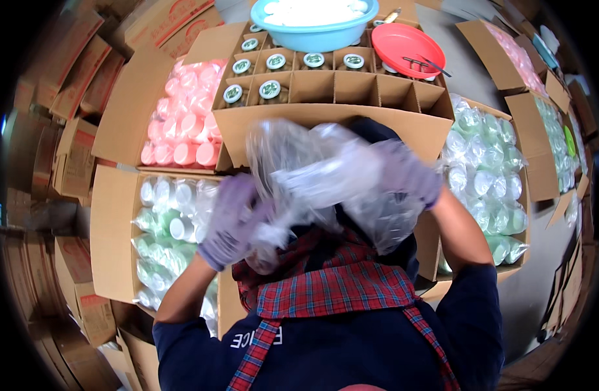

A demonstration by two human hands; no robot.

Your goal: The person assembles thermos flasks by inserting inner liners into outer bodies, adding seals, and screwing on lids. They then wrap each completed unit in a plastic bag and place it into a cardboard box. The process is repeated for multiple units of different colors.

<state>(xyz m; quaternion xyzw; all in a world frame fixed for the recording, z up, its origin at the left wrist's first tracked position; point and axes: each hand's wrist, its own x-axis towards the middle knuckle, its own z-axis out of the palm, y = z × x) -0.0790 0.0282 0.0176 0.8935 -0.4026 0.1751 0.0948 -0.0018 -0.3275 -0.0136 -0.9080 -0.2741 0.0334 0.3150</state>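
Note:
A crumpled clear plastic bag (325, 173) stretches between my two hands, above my lap and in front of the divided carton. It is blurred by motion, and I cannot make out anything inside it. My left hand (233, 218), in a grey-purple knit glove, is closed on the bag's left end. On the other side my right hand (407, 171), gloved alike, grips the upper right part; some of its fingers are hidden behind the plastic. Just beyond stands the divided carton (332, 112), where several jars with white and green lids (270, 89) fill some compartments.
On the carton rest a blue basin (312, 32) of white pieces and a red plate (404, 47) with small dark tools. Open boxes hold bagged pink containers (185, 124) and green-white ones (166, 225) at left, more green-white ones (485, 176) at right. Cartons (78, 280) are stacked far left.

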